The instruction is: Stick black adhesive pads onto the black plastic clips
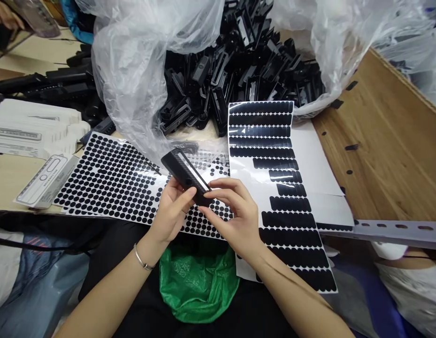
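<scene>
A black plastic housing (180, 170) with a long pale slot along one side is held tilted above the sticker sheets. My left hand (170, 209) is closed around its lower part, thumb on the face. With fingertips and thumb, my right hand (237, 213) grips the housing's near end; whether a small piece sits between those fingers cannot be made out. Beneath the hands lies a white sheet of round black stickers (108, 176), with some gaps. On the right is a sheet of black scalloped strip stickers (288, 234), its shorter rows in the middle.
Behind lies a big heap of black housings (210, 70) in a clear plastic bag (129, 70). Printed cards (31, 129) are stacked at left. A wooden board (372, 141) stands at right. A green bag (200, 291) hangs below the table edge. Another person's hand (6, 14) shows at top left.
</scene>
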{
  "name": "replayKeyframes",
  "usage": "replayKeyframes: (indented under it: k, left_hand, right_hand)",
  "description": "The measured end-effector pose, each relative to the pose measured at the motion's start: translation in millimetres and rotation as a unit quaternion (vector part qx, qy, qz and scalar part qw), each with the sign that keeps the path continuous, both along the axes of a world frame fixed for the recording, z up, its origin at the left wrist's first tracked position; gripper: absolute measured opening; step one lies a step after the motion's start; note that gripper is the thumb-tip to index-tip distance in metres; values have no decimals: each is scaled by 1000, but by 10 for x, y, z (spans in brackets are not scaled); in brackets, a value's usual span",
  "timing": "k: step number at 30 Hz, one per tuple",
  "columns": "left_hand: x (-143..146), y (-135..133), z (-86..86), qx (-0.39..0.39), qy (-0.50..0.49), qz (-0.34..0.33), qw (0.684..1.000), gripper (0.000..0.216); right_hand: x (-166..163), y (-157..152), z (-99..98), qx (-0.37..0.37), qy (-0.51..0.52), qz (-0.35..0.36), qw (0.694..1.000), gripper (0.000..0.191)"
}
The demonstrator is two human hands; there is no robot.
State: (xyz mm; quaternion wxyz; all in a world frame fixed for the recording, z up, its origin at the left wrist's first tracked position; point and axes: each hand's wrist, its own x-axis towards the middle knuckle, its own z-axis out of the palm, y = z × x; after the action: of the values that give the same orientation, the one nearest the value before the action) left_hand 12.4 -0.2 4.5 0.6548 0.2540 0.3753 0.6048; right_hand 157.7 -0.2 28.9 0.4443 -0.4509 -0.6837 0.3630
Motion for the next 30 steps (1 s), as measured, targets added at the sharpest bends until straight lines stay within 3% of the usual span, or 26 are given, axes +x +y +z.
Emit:
replayKeyframes:
  k: [4,6,12,19,26,30]
  left_hand:
    - [-25,15,-3,-34,-41,-17,998,27]
    - [-15,17,-12,-36,-50,-21,998,27]
    - [39,-19,-25,-5,-46,-47,998,26]
    - [90,-50,-23,-4,-61,-45,997,30]
    - [99,-45,-36,-32,-74,-58,995,34]
    - [89,-52,-26,-25,-63,-49,996,25]
  right_hand:
    - [-3,-17,-24,-28,51,30,998,46]
    - [9,4,-32,-70,78,46,993,50]
    - [43,108,-47,-196,92,98,971,27]
    - [47,96,-44,-172,-8,87,981,28]
    - [49,112,-115,-185,41,124,974,29]
    - [37,142,-79,-205,56,144,966,30]
